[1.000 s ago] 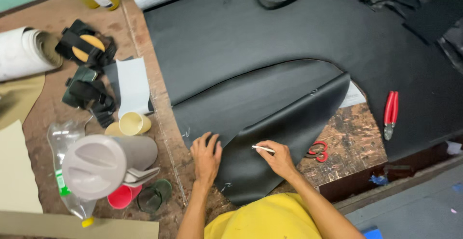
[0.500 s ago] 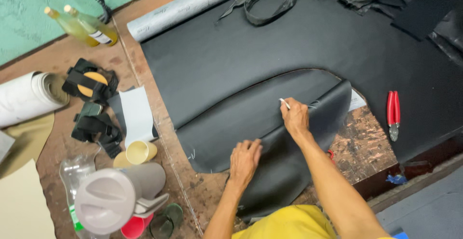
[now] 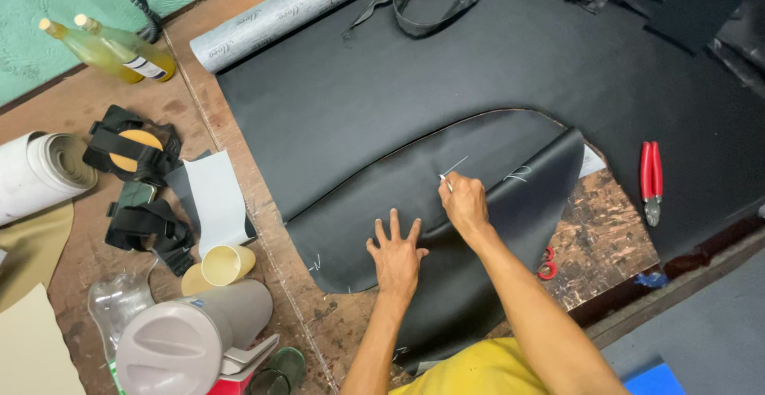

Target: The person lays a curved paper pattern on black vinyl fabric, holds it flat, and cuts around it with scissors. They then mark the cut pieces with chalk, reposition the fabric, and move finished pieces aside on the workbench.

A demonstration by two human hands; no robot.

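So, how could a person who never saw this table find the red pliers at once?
Start at the large black sheet that covers the right half of the workbench. Follow its lower right part, to the right of the curved black cut piece. The pliers lie there alone, with red handles pointing away and metal tips toward the person.

**Marking the black cut piece**

Your left hand (image 3: 396, 257) lies flat, fingers spread, on the black curved piece (image 3: 478, 227) that sits on top of the large black sheet (image 3: 446, 68). Your right hand (image 3: 464, 203) pinches a thin white marker (image 3: 443, 178), its tip touching the piece beside a short white line. Red pliers (image 3: 651, 180) lie to the right on the sheet. A grey jug (image 3: 187, 339) and two yellow bottles (image 3: 107, 48) stand at the left.
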